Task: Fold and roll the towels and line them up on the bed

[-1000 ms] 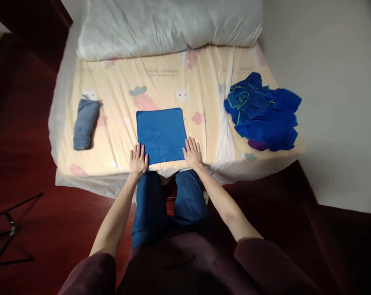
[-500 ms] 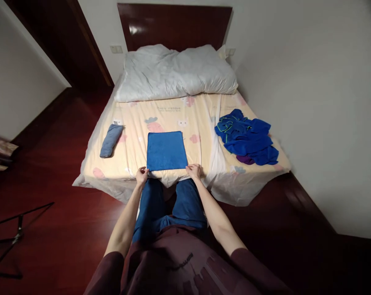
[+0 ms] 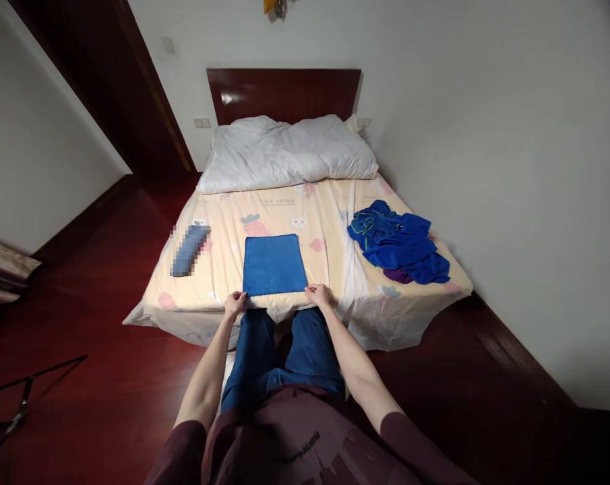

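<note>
A square blue cloth (image 3: 275, 265) lies flat on the bed, close to its front edge. My left hand (image 3: 235, 302) pinches the near left corner of the cloth between thumb and fingers. At the near right corner, my right hand (image 3: 317, 294) grips the cloth the same way. To the left lies a grey-blue rolled bundle (image 3: 190, 250), blurred by pixelation. A loose heap of blue cloths (image 3: 403, 242), some with green edging, rests on the right side of the bed, with a bit of purple cloth (image 3: 398, 275) under its near edge.
The bed's patterned sheet (image 3: 224, 263) has a translucent cover hanging over its front. A white quilt (image 3: 289, 153) is bunched against the dark headboard (image 3: 284, 94). A black metal stand (image 3: 26, 394) is on the red floor at left. A wall (image 3: 511, 168) runs along the right.
The camera view has tilted upward, so everything sits lower in the picture. Both hands keep hold of the cloth's near corners, and the cloth stays flat.
</note>
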A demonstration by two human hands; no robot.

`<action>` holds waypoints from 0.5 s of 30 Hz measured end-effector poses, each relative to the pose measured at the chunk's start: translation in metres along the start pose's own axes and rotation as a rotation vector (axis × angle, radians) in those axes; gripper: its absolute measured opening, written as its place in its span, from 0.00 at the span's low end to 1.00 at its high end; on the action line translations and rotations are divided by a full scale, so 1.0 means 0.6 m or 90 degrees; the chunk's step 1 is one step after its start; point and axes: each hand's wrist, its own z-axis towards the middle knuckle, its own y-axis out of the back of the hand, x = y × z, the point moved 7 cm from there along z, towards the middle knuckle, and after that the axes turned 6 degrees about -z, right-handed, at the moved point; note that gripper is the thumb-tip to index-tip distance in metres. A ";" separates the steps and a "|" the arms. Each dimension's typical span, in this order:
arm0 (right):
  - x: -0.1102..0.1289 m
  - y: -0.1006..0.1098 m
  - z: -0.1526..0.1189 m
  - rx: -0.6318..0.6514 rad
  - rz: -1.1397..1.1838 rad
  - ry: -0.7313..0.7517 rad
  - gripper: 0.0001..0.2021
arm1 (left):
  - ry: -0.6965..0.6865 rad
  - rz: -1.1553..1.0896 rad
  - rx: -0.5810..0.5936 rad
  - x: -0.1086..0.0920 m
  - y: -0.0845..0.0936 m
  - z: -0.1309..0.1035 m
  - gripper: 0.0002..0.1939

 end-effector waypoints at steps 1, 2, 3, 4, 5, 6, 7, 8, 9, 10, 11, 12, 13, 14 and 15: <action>0.000 -0.001 0.003 0.008 -0.002 -0.002 0.06 | 0.003 -0.001 0.005 0.001 0.002 0.002 0.11; -0.001 -0.002 0.006 0.019 -0.004 -0.005 0.06 | 0.007 -0.003 0.010 0.002 0.004 0.003 0.11; -0.003 -0.001 0.009 0.030 -0.007 -0.006 0.06 | 0.012 -0.005 0.015 0.003 0.007 0.005 0.11; -0.004 -0.001 0.010 0.042 -0.008 -0.006 0.07 | 0.018 -0.007 0.019 0.004 0.009 0.006 0.11; -0.006 0.001 0.011 0.054 -0.009 -0.006 0.07 | 0.024 -0.010 0.023 0.005 0.012 0.007 0.11; -0.007 0.002 0.011 0.064 -0.010 -0.004 0.07 | 0.029 -0.014 0.027 0.006 0.013 0.006 0.11; -0.008 0.004 0.011 0.075 -0.009 -0.003 0.07 | 0.034 -0.018 0.031 0.006 0.014 0.006 0.10; -0.009 0.006 0.010 0.084 -0.007 -0.001 0.08 | 0.039 -0.025 0.035 0.007 0.014 0.004 0.10; -0.009 0.008 0.009 0.094 -0.005 0.000 0.08 | 0.044 -0.032 0.040 0.008 0.014 0.003 0.10; -0.009 0.009 0.008 0.103 -0.002 0.001 0.08 | 0.049 -0.040 0.045 0.008 0.013 0.001 0.10; -0.009 0.011 0.007 0.112 0.000 0.001 0.09 | 0.055 -0.047 0.049 0.009 0.012 0.000 0.09; -0.009 0.012 0.007 0.120 0.002 0.000 0.09 | 0.060 -0.053 0.051 0.010 0.011 -0.002 0.09; -0.009 0.013 0.006 0.126 0.003 -0.001 0.10 | 0.065 -0.056 0.052 0.011 0.010 -0.003 0.09; -0.009 0.014 0.006 0.130 0.003 -0.003 0.11 | 0.069 -0.056 0.052 0.013 0.010 -0.004 0.09; -0.009 0.014 0.006 0.134 0.004 -0.005 0.12 | 0.073 -0.053 0.050 0.014 0.010 -0.004 0.09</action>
